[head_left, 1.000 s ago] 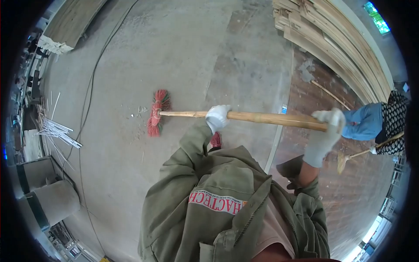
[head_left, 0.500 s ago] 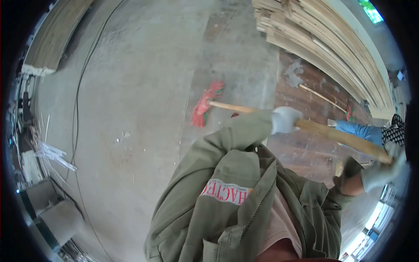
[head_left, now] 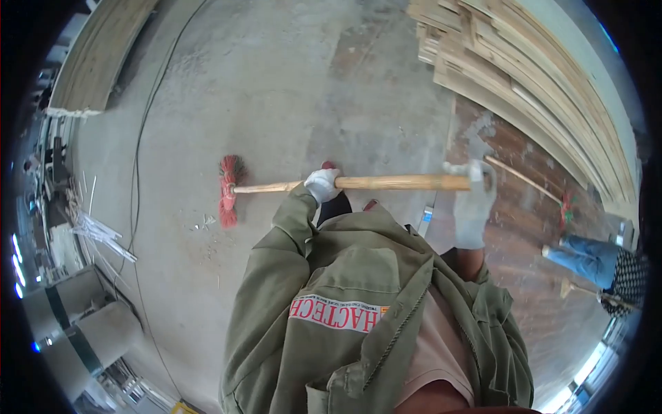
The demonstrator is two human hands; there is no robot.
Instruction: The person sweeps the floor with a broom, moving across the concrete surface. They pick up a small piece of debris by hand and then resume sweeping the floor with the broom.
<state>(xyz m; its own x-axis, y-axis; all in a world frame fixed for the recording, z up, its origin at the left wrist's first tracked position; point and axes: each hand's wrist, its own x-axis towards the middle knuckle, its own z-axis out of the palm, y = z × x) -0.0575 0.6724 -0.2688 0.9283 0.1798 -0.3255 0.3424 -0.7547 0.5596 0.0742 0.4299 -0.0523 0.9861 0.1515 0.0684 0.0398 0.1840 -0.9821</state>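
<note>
— What have the hands got hold of?
— One broom (head_left: 393,183); the left hand (head_left: 323,185), in a white glove, has its fingers (head_left: 325,178) wrapped tight round the handle partway along; the right hand (head_left: 474,203), gloved the same, is clamped over the handle's far end.
— And how does the broom look?
— A long, pale yellowish wooden pole, lying nearly level across the body from one set of fingers to the other; past the left fingers it runs on to a bristle head (head_left: 227,191), red with a little green at the top, bound into a tuft; that end is down at the concrete floor (head_left: 276,90), well out from the left fingers and farthest from the right ones.
— Anything near the bristles?
— A few pale scraps (head_left: 204,222) on the floor just beside them; a dark cable (head_left: 141,138) runs farther out still.
— And beyond the right fingers?
— A second person (head_left: 593,259) in blue jeans, well apart; a stack of planks (head_left: 538,83) lies ahead of those fingers.
</note>
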